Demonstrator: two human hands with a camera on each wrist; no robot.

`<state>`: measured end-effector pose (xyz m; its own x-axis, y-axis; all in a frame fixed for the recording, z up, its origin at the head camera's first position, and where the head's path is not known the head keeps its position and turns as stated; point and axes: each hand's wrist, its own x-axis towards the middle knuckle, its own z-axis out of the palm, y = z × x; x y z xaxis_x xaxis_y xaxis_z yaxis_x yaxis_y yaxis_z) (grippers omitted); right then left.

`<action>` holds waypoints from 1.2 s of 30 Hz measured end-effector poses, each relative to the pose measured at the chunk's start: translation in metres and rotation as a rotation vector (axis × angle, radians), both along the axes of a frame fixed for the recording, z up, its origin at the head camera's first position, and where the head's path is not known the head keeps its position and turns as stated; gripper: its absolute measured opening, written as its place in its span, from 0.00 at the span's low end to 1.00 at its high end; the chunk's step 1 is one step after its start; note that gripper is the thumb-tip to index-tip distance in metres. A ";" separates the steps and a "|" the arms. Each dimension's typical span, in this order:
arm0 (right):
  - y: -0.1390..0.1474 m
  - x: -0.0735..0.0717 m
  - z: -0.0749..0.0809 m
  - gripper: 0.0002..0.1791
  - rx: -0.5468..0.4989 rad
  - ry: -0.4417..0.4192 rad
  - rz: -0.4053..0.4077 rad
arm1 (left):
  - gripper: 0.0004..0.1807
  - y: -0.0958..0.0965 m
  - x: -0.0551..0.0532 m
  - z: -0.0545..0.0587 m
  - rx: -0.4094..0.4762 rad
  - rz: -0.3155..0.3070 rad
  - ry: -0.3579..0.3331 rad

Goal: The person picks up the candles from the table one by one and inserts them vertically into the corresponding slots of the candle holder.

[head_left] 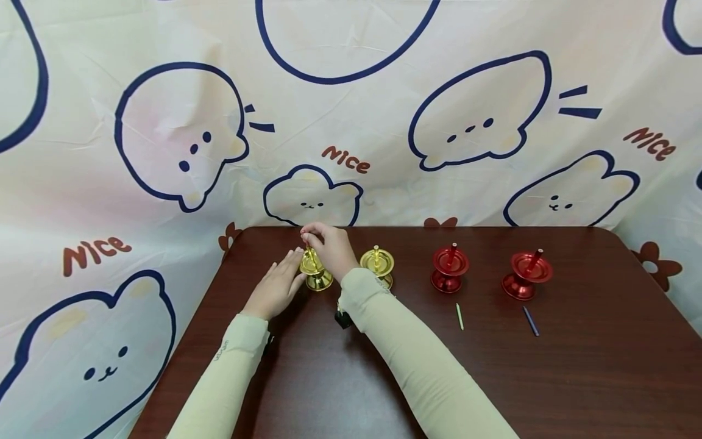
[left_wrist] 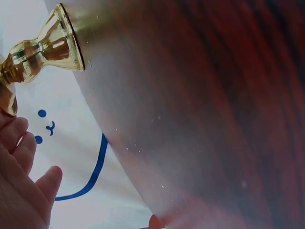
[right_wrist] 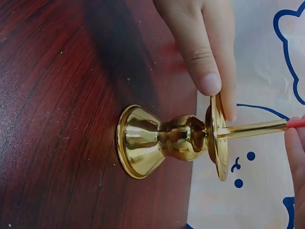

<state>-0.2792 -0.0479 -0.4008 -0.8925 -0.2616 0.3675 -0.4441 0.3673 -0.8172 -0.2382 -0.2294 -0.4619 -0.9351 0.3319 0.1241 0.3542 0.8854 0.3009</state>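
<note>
My right hand point(head_left: 329, 247) pinches a thin red candle point(right_wrist: 296, 123) at the top of the gold tube on the leftmost gold candlestick point(right_wrist: 183, 138). The candle's lower end meets the tube's mouth; how far it goes in I cannot tell. Straight fingers of my left hand point(head_left: 276, 283) touch the rim of that candlestick's dish, with the thumb held a little apart. In the left wrist view, the gold foot point(left_wrist: 62, 40) stands upright on the table. A second gold candlestick point(head_left: 377, 261) is partly hidden behind my right wrist.
Two red candlesticks point(head_left: 450, 262) point(head_left: 526, 272) stand on the right. In front of them lie a green candle point(head_left: 459, 317) and a blue candle point(head_left: 531, 321). A small black object point(head_left: 343, 319) shows beside my right sleeve. A printed cloth point(head_left: 384, 122) hangs behind the dark wooden table point(head_left: 603, 366).
</note>
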 end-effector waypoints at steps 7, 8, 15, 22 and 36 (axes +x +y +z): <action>-0.001 0.000 -0.003 0.09 0.013 0.028 -0.010 | 0.35 -0.002 0.000 -0.002 0.008 0.002 0.000; -0.001 0.000 -0.003 0.09 0.022 0.033 -0.008 | 0.35 -0.002 0.000 -0.001 0.007 0.001 0.001; 0.000 0.002 0.003 0.10 0.055 0.050 0.002 | 0.35 -0.001 0.000 0.001 0.005 -0.002 0.000; 0.000 -0.001 0.002 0.09 0.040 0.016 -0.002 | 0.35 0.000 0.000 0.001 0.012 0.005 -0.013; 0.003 -0.004 0.007 0.07 0.096 -0.011 0.032 | 0.34 -0.001 -0.002 -0.003 0.017 -0.002 -0.009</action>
